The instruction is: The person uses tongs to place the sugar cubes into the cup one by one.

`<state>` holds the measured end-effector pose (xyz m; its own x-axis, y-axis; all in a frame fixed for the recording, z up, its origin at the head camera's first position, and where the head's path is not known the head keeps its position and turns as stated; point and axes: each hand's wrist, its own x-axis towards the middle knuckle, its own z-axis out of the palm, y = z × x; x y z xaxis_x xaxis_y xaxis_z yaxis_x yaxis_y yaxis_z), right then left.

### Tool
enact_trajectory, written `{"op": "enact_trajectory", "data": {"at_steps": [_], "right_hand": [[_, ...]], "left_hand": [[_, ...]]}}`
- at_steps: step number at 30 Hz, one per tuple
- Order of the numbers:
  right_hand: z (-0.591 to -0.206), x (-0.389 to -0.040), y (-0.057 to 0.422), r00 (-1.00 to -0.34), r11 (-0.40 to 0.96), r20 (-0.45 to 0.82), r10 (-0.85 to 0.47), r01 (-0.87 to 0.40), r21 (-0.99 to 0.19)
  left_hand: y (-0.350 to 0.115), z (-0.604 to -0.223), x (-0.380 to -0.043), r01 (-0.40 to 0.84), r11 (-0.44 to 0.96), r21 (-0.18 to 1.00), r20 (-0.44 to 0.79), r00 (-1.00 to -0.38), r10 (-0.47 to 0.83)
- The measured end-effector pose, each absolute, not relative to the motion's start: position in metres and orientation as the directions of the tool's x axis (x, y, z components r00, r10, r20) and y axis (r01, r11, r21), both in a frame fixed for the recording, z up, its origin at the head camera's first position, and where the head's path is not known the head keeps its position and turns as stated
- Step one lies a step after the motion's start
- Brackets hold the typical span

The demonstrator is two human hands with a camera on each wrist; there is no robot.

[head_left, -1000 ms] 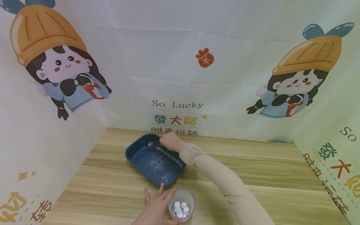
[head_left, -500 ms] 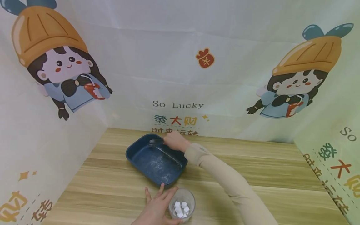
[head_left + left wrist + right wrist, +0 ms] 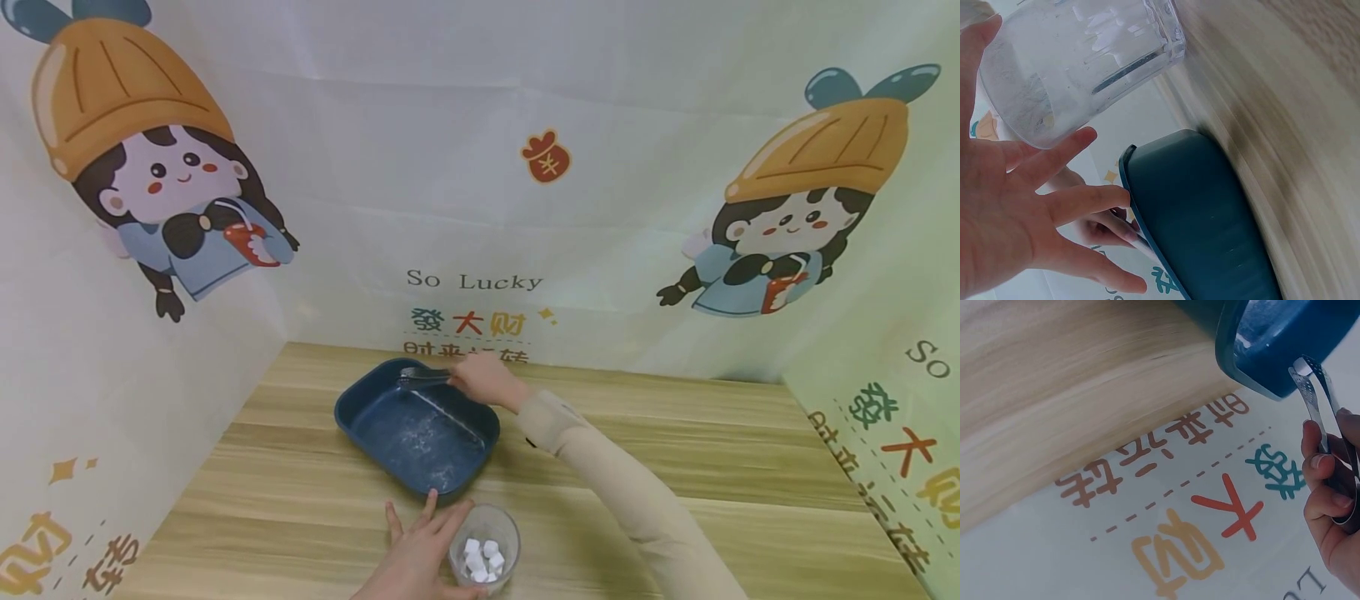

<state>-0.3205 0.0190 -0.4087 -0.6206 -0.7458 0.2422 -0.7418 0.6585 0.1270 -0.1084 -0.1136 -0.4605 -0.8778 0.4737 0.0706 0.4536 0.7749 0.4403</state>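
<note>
A glass (image 3: 487, 521) with several white cubes (image 3: 483, 560) stands at the front of the table. My left hand (image 3: 420, 550) holds the glass between thumb and index finger; its other fingers spread out, the middle fingertip at the rim of the dark blue pan (image 3: 1191, 200). My right hand (image 3: 487, 379) grips metal tongs (image 3: 1311, 403) over the pan's far side. In the right wrist view a white cube (image 3: 1302, 366) sits between the tongs' pierced tips, close over the pan. Pale marks streak the bottom of the pan.
The wood-grain table (image 3: 675, 467) runs up to printed cloth walls (image 3: 615, 250) at the back and on both sides. The back wall rises just behind the pan and my right hand.
My right hand with the tongs has shifted a little to the right along the pan's far side, the forearm moving with it. The left hand, glass and pan stay in place.
</note>
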Motion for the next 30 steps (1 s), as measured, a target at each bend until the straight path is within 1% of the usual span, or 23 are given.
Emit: {"op": "enact_trajectory", "data": {"at_steps": [4, 9, 15, 24, 27, 30], "right_hand": [[-0.405, -0.317, 0.028, -0.609, 0.658, 0.3, -0.734, -0.748, 0.093], [-0.402, -0.314, 0.039, -0.616, 0.667, 0.364, -0.699, -0.744, 0.022], [-0.404, -0.309, 0.052, -0.625, 0.66, 0.393, -0.674, -0.749, -0.059], [-0.408, -0.301, 0.07, -0.592, 0.606, 0.503, -0.63, -0.779, -0.157], [-0.407, -0.297, 0.077, -0.602, 0.601, 0.522, -0.604, -0.774, -0.197], [-0.407, -0.292, 0.083, -0.627, 0.61, 0.521, -0.578, -0.757, -0.234]], "left_hand": [[-0.113, -0.462, -0.108, 0.463, 0.776, 0.428, 0.089, -0.876, 0.474], [-0.113, -0.463, -0.108, 0.475, 0.779, 0.41, 0.114, -0.874, 0.473], [-0.113, -0.463, -0.107, 0.471, 0.777, 0.419, 0.109, -0.875, 0.472], [-0.113, -0.465, -0.107, 0.477, 0.776, 0.413, 0.122, -0.873, 0.471], [-0.112, -0.465, -0.107, 0.478, 0.779, 0.406, 0.128, -0.874, 0.47], [-0.112, -0.465, -0.107, 0.476, 0.778, 0.41, 0.128, -0.875, 0.468]]}}
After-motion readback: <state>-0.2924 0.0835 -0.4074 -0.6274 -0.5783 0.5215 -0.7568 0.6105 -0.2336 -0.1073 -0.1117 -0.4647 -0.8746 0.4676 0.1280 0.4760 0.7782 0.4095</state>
